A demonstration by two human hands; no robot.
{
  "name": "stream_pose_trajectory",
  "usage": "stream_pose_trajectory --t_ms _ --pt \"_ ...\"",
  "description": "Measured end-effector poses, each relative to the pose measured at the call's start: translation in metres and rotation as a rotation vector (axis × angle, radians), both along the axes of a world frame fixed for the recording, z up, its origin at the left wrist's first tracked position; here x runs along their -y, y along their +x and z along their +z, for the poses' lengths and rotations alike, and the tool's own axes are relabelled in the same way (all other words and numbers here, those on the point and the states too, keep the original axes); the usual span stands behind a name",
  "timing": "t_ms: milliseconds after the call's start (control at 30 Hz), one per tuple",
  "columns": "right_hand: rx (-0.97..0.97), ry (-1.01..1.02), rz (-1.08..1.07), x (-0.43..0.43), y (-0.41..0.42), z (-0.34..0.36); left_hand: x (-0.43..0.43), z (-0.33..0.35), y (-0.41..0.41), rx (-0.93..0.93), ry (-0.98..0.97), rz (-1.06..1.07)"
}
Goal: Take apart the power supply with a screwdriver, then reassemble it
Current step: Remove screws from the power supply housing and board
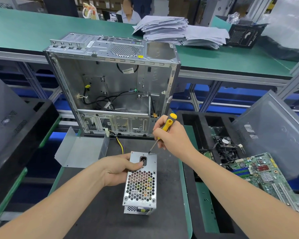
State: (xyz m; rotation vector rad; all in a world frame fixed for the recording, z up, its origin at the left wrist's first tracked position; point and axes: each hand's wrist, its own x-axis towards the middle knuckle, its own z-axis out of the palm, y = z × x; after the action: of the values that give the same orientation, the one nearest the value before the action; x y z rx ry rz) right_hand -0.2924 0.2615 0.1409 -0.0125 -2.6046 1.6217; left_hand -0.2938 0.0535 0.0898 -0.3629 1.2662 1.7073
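Head camera, looking down at a dark work mat (97,213). A silver power supply (140,183) stands on the mat, honeycomb grille facing up. The left hand (118,171) grips its left side, thumb beside the power socket. The right hand (171,133) holds a yellow-handled screwdriver (164,131), tip at the unit's far right corner. An open computer case (114,83) stands behind.

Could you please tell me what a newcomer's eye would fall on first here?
First, at lower centre, the left hand grips the power supply standing on the black mat, while the right hand holds a yellow screwdriver with its tip at the unit's far corner. Behind them stands the open case, and a motherboard lies at the right.
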Motion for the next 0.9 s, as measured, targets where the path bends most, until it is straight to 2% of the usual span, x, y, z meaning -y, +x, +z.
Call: stream_pose_trajectory --t_ms 500,900 --pt "0.022 -0.027 0.056 0.010 -0.002 0.003 0.003 -0.004 -0.004 0.034 0.000 0.041" --pt "0.024 -0.007 0.050 0.011 -0.003 0.001 0.000 -0.004 -0.005 0.010 0.014 -0.011"
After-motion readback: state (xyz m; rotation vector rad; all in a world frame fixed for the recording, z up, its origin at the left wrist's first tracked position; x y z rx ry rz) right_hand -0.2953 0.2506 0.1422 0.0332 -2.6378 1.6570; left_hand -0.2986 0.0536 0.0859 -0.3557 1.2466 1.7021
